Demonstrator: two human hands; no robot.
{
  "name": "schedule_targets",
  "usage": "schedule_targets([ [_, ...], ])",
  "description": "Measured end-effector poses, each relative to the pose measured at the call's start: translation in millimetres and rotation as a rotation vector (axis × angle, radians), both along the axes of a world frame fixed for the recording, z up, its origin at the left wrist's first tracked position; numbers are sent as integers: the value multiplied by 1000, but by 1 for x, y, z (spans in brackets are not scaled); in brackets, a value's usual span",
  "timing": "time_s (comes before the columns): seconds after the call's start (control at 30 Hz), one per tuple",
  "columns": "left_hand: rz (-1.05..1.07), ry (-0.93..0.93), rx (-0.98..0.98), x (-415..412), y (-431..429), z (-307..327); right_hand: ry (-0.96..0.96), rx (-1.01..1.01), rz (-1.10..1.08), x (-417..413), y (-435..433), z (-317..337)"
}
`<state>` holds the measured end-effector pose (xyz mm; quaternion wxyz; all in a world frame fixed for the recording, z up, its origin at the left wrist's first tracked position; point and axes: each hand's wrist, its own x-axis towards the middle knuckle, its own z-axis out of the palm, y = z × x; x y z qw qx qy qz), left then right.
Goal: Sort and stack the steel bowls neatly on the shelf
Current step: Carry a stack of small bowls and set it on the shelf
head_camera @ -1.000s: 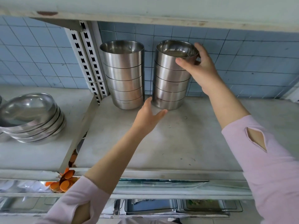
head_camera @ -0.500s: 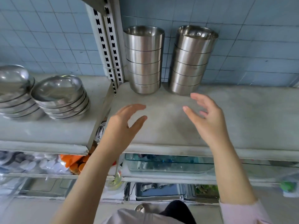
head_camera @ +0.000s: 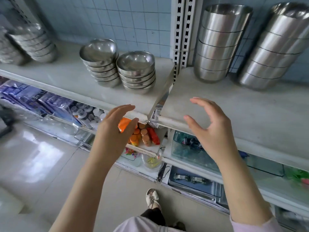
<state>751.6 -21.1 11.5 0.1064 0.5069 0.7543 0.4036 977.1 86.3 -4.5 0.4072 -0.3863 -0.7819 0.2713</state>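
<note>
Two tall stacks of deep steel bowls stand on the right shelf section, one (head_camera: 220, 42) by the upright post and another (head_camera: 274, 47) further right. On the left section sit two lower stacks of rounded bowls (head_camera: 100, 62) (head_camera: 137, 72), and more stacks (head_camera: 33, 42) stand blurred at far left. My left hand (head_camera: 113, 131) hovers below the shelf's front edge, fingers relaxed, holding nothing. My right hand (head_camera: 212, 129) floats over the front of the right shelf (head_camera: 250, 114), fingers loosely spread and empty. Both hands are well apart from every stack.
A slotted white upright (head_camera: 182, 30) and a metal bracket (head_camera: 163, 92) divide the two shelf sections. Lower shelves hold orange packets and jars (head_camera: 143, 134), blue packages (head_camera: 50, 104), glass and metal trays (head_camera: 194, 181). My foot (head_camera: 152, 197) stands on the tiled floor.
Both hands let go of the right tall stack and drew back toward me, now hanging near the shelf's front edge. My view swung left and down, bringing the rounded-bowl stacks into sight.
</note>
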Motion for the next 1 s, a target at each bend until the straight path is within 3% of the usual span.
schedule_targets([
  [0.33, 145, -137, 4, -107, -29, -20, 18, -119, 131, -106, -23, -1],
  [0.57, -33, -175, -56, -216, 40, -27, 181, -291, -44, -186, -23, 6],
  [0.77, -214, -196, -203, -271, 124, -39, 244, -302, -157, -252, -29, 8],
  [1.0, -464, -292, -82, -295, 154, -51, 254, -329, -285, -272, -44, 13],
])
